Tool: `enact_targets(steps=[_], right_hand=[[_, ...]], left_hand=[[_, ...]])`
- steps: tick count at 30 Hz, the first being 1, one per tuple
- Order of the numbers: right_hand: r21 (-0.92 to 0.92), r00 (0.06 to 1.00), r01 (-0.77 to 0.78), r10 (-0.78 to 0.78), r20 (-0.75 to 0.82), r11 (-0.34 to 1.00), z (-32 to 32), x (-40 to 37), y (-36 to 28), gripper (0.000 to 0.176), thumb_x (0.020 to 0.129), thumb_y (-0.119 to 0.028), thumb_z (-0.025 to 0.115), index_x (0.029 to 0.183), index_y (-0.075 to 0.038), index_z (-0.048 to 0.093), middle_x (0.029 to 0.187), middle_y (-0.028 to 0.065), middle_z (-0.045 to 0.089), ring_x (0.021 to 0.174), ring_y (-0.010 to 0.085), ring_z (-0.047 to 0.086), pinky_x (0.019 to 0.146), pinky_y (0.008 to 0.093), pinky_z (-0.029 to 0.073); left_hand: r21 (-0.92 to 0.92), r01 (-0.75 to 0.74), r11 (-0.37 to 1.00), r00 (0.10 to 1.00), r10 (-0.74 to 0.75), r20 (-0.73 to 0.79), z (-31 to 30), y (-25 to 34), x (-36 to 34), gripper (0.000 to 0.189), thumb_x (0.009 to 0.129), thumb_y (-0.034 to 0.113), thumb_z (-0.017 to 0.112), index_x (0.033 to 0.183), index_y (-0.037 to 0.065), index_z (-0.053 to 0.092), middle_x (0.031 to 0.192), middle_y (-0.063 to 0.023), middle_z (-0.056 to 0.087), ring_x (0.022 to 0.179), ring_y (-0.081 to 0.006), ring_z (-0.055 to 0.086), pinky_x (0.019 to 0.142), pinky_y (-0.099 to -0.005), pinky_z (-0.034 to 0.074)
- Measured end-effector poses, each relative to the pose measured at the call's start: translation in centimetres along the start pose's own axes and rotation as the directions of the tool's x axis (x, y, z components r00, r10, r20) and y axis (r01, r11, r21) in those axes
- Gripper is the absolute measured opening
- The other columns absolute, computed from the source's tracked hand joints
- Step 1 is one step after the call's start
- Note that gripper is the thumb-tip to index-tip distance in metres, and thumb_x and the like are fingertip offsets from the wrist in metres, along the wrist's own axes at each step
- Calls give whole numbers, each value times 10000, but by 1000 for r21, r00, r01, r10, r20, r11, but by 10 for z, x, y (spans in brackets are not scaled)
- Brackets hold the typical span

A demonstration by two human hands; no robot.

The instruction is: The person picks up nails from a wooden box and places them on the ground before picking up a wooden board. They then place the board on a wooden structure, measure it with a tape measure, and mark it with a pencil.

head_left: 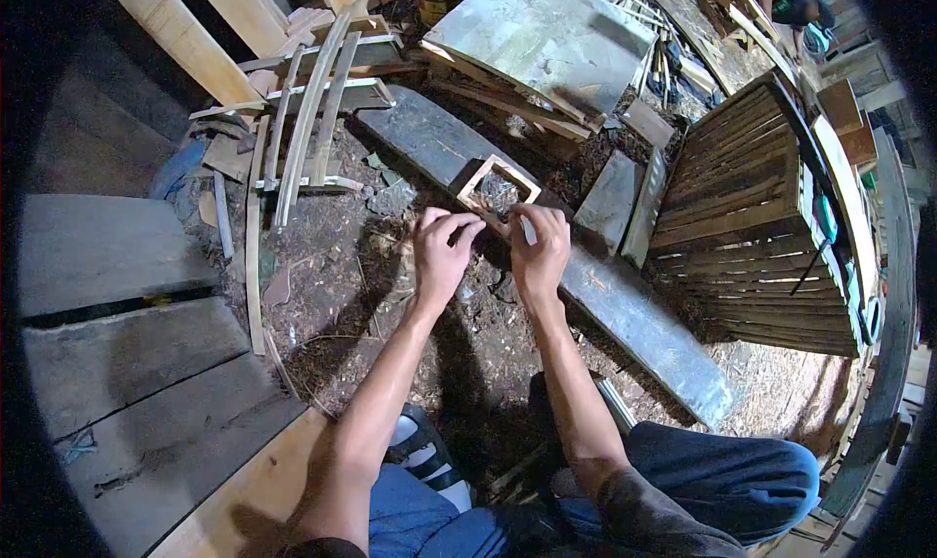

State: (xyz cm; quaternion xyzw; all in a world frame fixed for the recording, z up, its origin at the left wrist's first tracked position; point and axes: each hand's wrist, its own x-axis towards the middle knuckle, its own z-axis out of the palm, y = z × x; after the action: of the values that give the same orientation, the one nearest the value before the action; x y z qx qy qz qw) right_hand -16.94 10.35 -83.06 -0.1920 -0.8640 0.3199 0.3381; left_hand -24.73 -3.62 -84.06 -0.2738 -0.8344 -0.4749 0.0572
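Box [517,172] on plank [634,314]

We have both hands at the near side of the box, which sits on the long grey plank with a tangle of thin, shiny pieces [498,195] inside. Our left hand [444,250] is curled, thumb and forefinger drawn together just beside the box's near left side; we cannot tell whether anything small is pinched there. Our right hand [542,253] has its fingers bent at the box's near right corner, and we cannot tell whether they grasp the rim or something else.

Just right of the box, short boards [607,199] lie near the plank, and farther right a slatted crate [727,202] stands tilted. Beyond the box is a pale panel [542,50]; beyond it to the left, a bucket [434,9]. Left of the box we see bent strips [310,119] and, farther left, wide boards [107,250]. Nearer us than the box, chips litter the ground [327,299].
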Motion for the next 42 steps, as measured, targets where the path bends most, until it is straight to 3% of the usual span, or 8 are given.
enact_targets(steps=[8,14,20,26,27,34,40,42], right_hand=[[12,993,20,-19,-113,1000,-1,-28,1,360,857,50,718,1207,-32,705,1034,148,723,992,342,645,882,433,501],[63,967,-156,140,213,986,14,-99,-4,339,834,26,740,1164,-42,708,915,162,651,842,364,636,767,443,511],[-68,943,-148,161,290,987,60,-93,-1,202,962,-47,661,1157,-67,710,977,173,668,860,406,669,728,488,542],[-491,848,-153,369,380,858,102,-71,27,124,915,-77,628,1017,-92,697,966,164,706,830,365,737,687,497,591],[-519,844,-170,396,362,837,108,-72,32,149,965,-190,654,1063,-120,742,958,165,741,796,400,730,709,525,584],[-407,920,-168,291,262,898,109,-90,33,101,948,-144,625,1019,-125,695,892,135,705,773,357,731,646,494,570],[-371,939,-202,286,189,907,95,-91,20,114,960,-167,716,1050,-101,738,1004,127,733,819,368,723,687,463,581],[-246,980,-109,146,137,963,90,-97,20,108,951,-138,723,1051,-98,731,1004,124,725,849,357,715,697,465,578]], left_hand=[[22,-60,998,998,60,-15,27,-4,17,159,969,265,733,1055,145,795,1084,-2,730,1102,-237,559,985,-419,386],[14,69,998,986,-66,-151,5,-48,-7,168,1007,208,688,1148,132,738,1132,-54,716,1081,-276,583,989,-459,393],[289,90,953,995,-78,-54,-4,-83,-25,189,964,183,732,1149,147,722,1052,-23,715,1032,-260,595,947,-449,379],[415,78,906,997,-83,-7,19,-101,-30,282,940,196,746,1208,116,705,1004,-42,692,1004,-276,568,914,-459,365],[413,80,907,996,-86,-4,19,-103,-29,282,940,196,746,1208,116,705,1004,-42,692,1004,-276,568,914,-459,365],[476,11,879,995,-58,84,18,-107,-24,202,912,163,745,1101,92,755,1072,-94,666,1064,-299,557,995,-484,368],[477,1,879,985,-84,151,23,-110,-25,149,888,143,743,1030,98,743,1093,-104,640,1118,-316,540,1015,-503,367],[469,-9,883,990,-57,125,23,-108,-24,136,887,142,742,1016,99,737,1087,-101,637,1119,-314,539,1010,-502,369]])
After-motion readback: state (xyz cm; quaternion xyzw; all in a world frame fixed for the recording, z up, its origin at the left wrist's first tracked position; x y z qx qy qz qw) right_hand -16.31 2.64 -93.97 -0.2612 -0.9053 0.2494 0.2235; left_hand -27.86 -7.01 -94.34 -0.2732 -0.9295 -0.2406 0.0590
